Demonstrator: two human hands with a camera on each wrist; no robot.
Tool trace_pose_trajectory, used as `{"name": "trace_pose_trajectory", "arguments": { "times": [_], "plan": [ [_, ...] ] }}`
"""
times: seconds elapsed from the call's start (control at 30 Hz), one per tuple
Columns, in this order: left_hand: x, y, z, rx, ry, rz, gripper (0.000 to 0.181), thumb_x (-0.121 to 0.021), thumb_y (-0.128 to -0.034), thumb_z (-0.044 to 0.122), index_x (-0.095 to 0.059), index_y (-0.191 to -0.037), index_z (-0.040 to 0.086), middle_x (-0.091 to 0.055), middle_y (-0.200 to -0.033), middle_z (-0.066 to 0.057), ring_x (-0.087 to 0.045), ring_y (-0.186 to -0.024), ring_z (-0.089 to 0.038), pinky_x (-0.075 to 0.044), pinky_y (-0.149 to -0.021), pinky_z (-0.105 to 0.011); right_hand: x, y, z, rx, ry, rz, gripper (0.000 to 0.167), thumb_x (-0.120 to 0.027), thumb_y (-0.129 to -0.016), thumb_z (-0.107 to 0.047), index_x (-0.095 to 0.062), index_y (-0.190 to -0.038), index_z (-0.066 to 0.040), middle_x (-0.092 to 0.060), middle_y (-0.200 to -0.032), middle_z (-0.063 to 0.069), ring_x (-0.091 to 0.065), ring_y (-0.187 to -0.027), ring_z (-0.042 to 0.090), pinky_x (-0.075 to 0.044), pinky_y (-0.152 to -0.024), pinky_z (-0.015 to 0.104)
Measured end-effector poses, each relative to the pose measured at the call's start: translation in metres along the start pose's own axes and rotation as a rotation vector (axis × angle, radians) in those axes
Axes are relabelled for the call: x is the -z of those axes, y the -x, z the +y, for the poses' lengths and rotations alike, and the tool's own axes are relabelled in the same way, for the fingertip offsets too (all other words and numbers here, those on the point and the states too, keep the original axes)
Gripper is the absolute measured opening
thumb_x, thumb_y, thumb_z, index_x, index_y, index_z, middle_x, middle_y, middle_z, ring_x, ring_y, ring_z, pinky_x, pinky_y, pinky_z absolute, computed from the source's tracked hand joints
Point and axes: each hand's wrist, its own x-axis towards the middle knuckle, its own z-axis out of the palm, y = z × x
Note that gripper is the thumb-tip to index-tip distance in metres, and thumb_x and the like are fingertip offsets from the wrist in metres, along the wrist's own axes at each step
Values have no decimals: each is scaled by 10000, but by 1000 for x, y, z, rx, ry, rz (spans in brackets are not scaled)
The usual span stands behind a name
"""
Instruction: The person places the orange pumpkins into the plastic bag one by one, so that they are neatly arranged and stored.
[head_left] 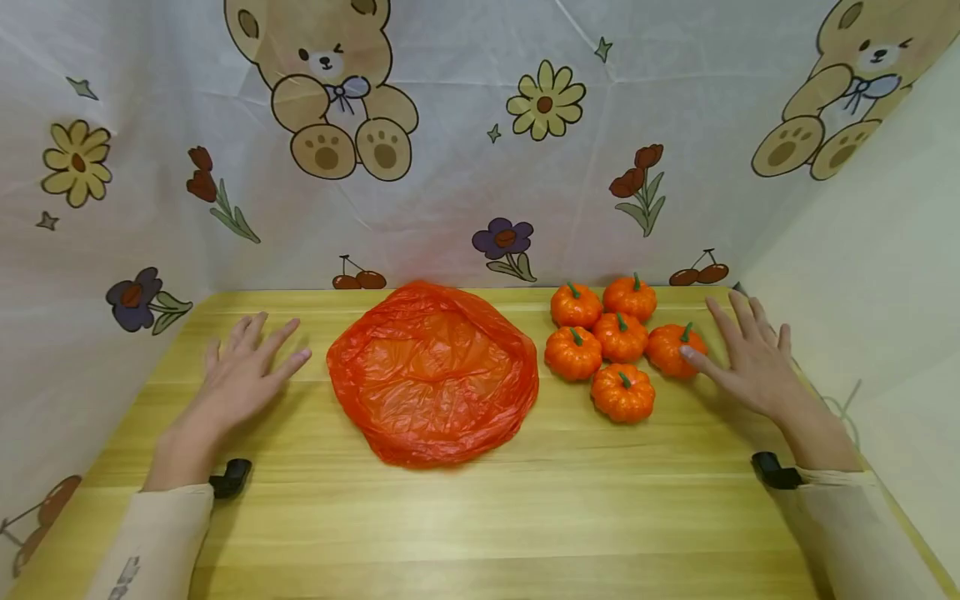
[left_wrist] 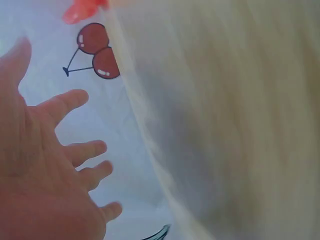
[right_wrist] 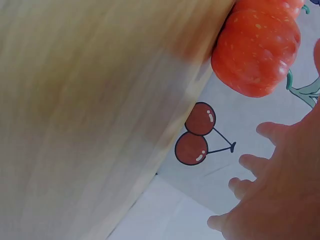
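Observation:
A red plastic bag (head_left: 442, 375) lies spread with its rim open on the wooden table, between the two hands. To its right sit several small orange pumpkins (head_left: 622, 393) with green stems, grouped close together. My left hand (head_left: 236, 379) hovers left of the bag, fingers spread and holding nothing; the left wrist view shows the same spread hand (left_wrist: 50, 150). My right hand (head_left: 757, 367) is beside the rightmost pumpkin (head_left: 670, 353), its thumb overlapping that pumpkin's edge in the head view. Whether they touch cannot be told. In the right wrist view a pumpkin (right_wrist: 257, 50) appears beyond the fingers.
The wooden table (head_left: 480, 533) reaches back to a white cloth (head_left: 450, 200) printed with bears, flowers and cherries. A pale wall panel (head_left: 877, 275) bounds the right side. Dark wrist-camera mounts (head_left: 232, 478) show at both wrists.

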Motion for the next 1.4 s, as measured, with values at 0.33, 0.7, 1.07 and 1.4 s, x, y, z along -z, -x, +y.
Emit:
{"name": "trace_pose_trajectory", "arguments": {
  "times": [0.33,0.7,1.07,1.4],
  "plan": [
    [-3,-4,-19,-20,316,95,636,-581,-1076,464,-463,-1590,107,-507,-1539,-239,-487,-1374,-384,-402,-1147,-555,2,-6,0,3,-140,-15,902,-632,-1021,-447,-149,-1691,-84,-153,-1708,310,-70,-1586,539,23,-1110,869],
    [-16,-1,-30,-13,450,98,547,-668,-1048,373,-566,-1515,108,-706,-1280,-145,-592,-996,83,-447,-837,-80,6,-9,-7,-48,-250,-60,856,-703,-996,-413,-303,-1620,15,-395,-1589,339,-337,-1438,603,-273,-1109,760],
    [-28,-14,-4,-57,517,88,527,-655,-1059,347,-557,-1522,116,-715,-1270,-149,-614,-988,-12,-462,-831,-121,5,-8,-12,-34,-273,-59,849,-738,-980,-394,-330,-1611,0,-482,-1512,338,-417,-1383,585,-318,-1075,754],
    [-42,-15,13,-156,540,58,580,-711,-1029,253,-502,-1571,247,-665,-1137,-85,-545,-886,-165,-440,-750,-225,-3,-5,-14,-32,-317,-104,852,-805,-938,-367,-374,-1588,-22,-441,-1567,318,-524,-1297,588,-406,-1039,738]
  ]
}}
